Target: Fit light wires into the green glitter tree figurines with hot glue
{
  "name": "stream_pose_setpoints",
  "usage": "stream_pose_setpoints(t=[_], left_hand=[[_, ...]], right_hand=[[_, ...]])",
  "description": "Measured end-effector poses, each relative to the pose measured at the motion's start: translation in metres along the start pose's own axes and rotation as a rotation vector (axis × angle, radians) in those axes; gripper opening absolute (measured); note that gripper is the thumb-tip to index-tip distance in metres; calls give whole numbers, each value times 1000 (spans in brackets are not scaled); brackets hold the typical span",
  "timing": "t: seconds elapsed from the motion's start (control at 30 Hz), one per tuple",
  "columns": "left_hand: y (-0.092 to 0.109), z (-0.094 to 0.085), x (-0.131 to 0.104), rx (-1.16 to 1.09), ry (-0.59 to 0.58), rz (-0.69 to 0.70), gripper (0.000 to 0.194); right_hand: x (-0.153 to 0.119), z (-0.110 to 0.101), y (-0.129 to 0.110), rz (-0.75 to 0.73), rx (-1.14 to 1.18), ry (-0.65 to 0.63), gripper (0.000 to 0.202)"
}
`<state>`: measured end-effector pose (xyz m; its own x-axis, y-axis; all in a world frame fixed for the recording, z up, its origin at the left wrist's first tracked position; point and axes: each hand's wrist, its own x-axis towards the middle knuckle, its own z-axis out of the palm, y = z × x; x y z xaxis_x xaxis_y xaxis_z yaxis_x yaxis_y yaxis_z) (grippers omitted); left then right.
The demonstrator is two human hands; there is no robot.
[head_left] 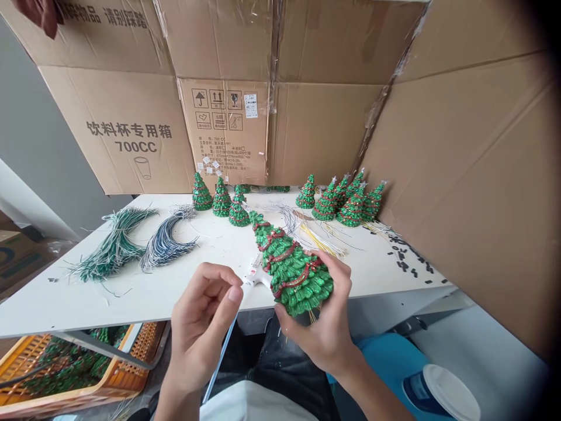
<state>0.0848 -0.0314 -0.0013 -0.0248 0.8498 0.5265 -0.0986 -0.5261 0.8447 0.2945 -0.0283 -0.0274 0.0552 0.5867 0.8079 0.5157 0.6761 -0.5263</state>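
My right hand (326,316) grips a green Christmas tree ornament (293,266) near its base, thumb on one side and fingers on the other. The ornament tilts with its tip up to the left, and red garlands wind round it. Thin wires show below its base. To its left, my left hand (204,318) has curled fingers, thumb and forefinger brought close in a pinch. Whatever may be between these fingertips is too small to make out. Behind the ornament lies a white glue gun (258,275), partly hidden, close beyond my left fingertips.
On the white table (184,298) lie a green wire bundle (116,242), a blue wire bundle (169,237) and yellow wires (322,241). Several small trees (221,199) stand along cardboard walls (324,128). Black bits (403,257) lie right. An orange crate (118,374) sits below left.
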Motion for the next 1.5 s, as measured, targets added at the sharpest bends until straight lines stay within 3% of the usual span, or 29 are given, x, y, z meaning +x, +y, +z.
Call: stream_pose_setpoints(t=[0.13, 0.2, 0.33, 0.5, 0.6, 0.8, 1.0, 1.17, 1.5], left_hand=[[-2, -9, 6, 492, 74, 82, 8], [-6, -9, 12, 603, 102, 58, 11], [-13, 0, 20, 367, 62, -191, 31], [-15, 21, 19, -58, -106, -400, 49], [-14, 30, 14, -262, -165, -469, 56], [-13, 37, 6, -425, -236, -471, 56], [-14, 39, 6, -500, -276, -446, 59], [-13, 37, 10, -508, -278, -510, 69], [-17, 25, 7, -220, -211, -378, 71]], right_hand=[[2, -1, 3, -36, -38, 18, 104], [2, -2, 3, -44, -42, 20, 104], [2, -1, 2, -61, -44, 15, 107], [0, 1, 1, -89, -24, 22, 107], [-1, 2, 1, -111, -28, 41, 109], [0, 2, 0, -128, -41, 86, 109], [-1, 2, 0, -126, -45, 93, 106], [-1, 3, 3, -198, -76, 90, 106], [3, 1, 5, -246, -107, 96, 103]])
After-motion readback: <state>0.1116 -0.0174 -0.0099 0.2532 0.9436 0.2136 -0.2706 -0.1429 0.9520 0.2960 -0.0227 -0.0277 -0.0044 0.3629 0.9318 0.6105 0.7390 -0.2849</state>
